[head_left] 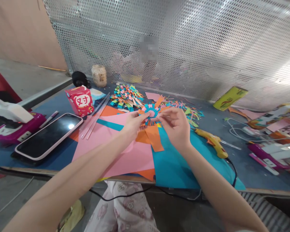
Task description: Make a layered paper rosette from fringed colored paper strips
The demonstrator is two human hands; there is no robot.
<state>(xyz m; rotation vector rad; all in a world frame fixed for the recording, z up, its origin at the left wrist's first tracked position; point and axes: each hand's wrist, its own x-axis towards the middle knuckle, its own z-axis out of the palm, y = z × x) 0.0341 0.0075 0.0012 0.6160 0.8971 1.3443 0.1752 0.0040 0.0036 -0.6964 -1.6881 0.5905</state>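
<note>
Head view: the left hand [133, 121] pinches a round, fringed paper flower in blue, pink and orange [155, 113] above the dark blue surface [243, 164], thumb on its front. The right hand's [176, 124] fingers are drawn nearly together at the flower's right edge; whether they grip it, I cannot tell. Below lie a flat pink paper sheet [120, 159] and a teal paper sheet [176, 167]; a yellow glue gun [214, 141] rests to the right.

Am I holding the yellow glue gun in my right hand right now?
No, the glue gun lies on the tabletop side, apart from the right hand, whose fingertips are at the paper flower.
</note>
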